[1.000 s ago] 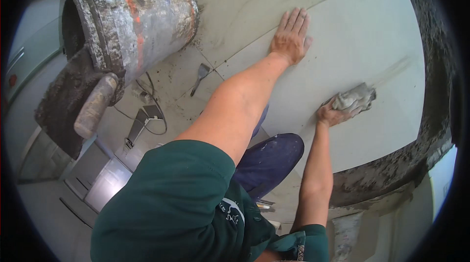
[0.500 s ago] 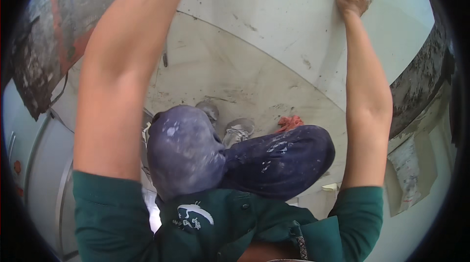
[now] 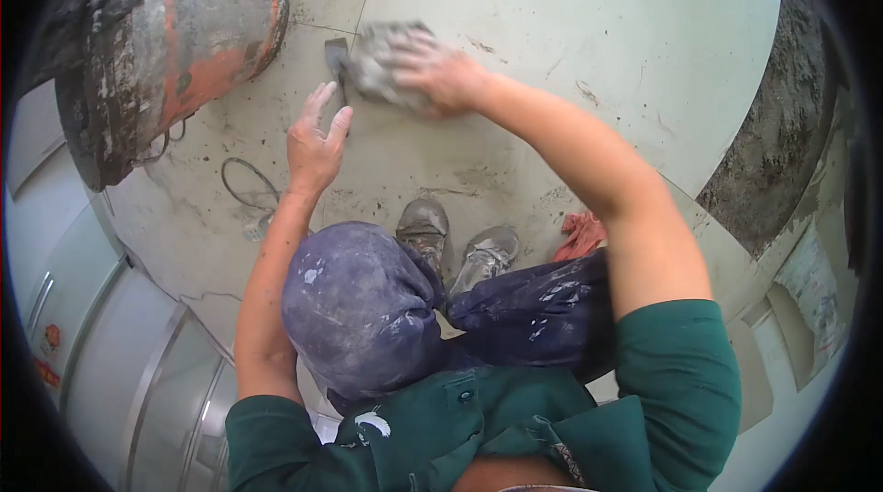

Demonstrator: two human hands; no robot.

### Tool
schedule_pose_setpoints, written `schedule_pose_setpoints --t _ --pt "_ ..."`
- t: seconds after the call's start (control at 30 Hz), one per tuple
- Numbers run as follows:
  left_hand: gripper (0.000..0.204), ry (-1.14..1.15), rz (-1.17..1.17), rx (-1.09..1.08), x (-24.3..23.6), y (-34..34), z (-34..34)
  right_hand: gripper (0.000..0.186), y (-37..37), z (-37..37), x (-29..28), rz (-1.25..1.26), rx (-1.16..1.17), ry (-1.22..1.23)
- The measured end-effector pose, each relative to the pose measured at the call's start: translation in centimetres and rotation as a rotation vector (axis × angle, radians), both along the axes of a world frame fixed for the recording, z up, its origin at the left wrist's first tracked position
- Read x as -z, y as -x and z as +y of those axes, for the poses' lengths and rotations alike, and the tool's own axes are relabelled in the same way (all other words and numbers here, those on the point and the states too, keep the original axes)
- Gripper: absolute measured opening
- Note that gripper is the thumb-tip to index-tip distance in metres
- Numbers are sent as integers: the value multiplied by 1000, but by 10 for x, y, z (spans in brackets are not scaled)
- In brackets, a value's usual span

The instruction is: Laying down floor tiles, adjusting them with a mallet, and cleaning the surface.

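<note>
My right hand is pressed onto a bunched, wet-looking grey rag, its fingers blurred by motion. The rag lies over the edge of a large pale tile and the dirty beige floor. Just left of it, a scraper with a flat metal blade rests on the floor, its handle partly behind my left fingers. My left hand hovers close to that handle, thumb and fingers apart, with nothing in it.
A mortar-caked grey and orange bucket is at the upper left. Dark wet mortar borders the tile on the right. A red cloth lies by my shoes. A thin cable loop and glossy cabinets are on the left.
My right hand and the rag have swept from the far right of the tile to its left edge. My left hand has come back into view near the scraper.
</note>
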State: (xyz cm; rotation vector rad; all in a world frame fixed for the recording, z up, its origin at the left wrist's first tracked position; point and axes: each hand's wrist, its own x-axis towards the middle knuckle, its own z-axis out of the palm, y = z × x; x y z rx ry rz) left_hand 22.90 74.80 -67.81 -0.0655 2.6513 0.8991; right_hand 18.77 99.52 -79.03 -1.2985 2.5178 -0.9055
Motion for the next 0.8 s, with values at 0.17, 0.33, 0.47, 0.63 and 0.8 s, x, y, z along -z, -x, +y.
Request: schedule_pose_setpoints --t 0.17,0.33,0.47,0.63,0.8 --pt "52 30 -24 22 6 -13 -18 57 -22 142 -7 3 58 -103" --pt "75 143 68 358 31 10 6 54 -57 154 -10 -169 626 -21" --pt "83 245 162 643 66 59 36 45 -177 175 -34 -229 463 -99" --pt "94 555 0 671 77 91 59 52 -265 283 -28 -219 1452 -209" --pt "103 678 -22 723 92 83 83 49 -193 236 1 -250 1684 162"
